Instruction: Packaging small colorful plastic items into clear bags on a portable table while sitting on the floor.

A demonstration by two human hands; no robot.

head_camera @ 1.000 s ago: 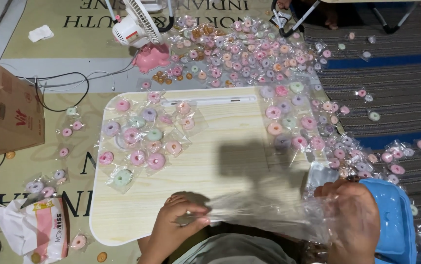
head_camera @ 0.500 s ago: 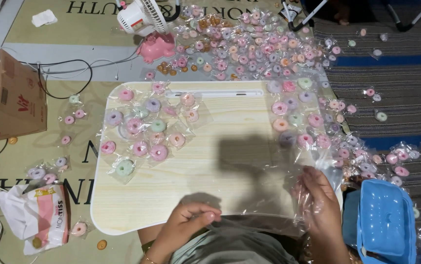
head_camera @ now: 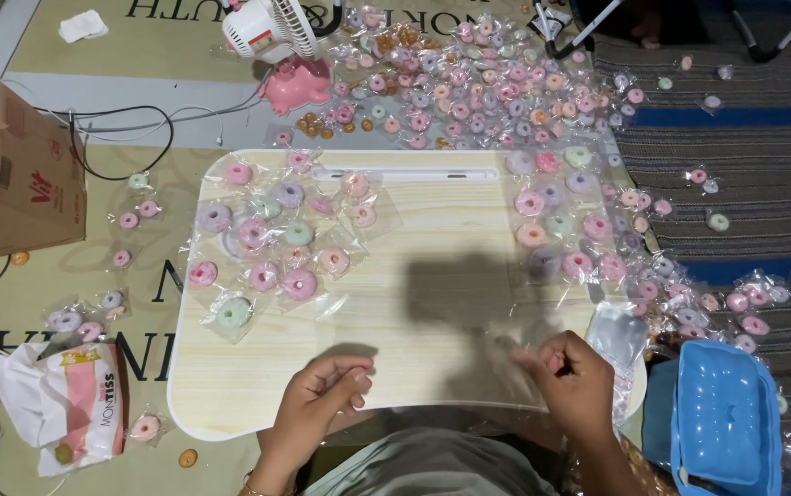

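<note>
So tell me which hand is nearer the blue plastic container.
Right. The right hand sits on the lap desk close beside the blue plastic container, just to its left. The left hand is farther left, at the desk's near edge.

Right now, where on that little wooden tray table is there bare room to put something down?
The middle of the lap table is bare, between the left cluster of wrapped rings and the right cluster, down toward the left hand. The right hand holds a clear plastic bag over the near-right part. The floor pile beyond is crowded.
</note>
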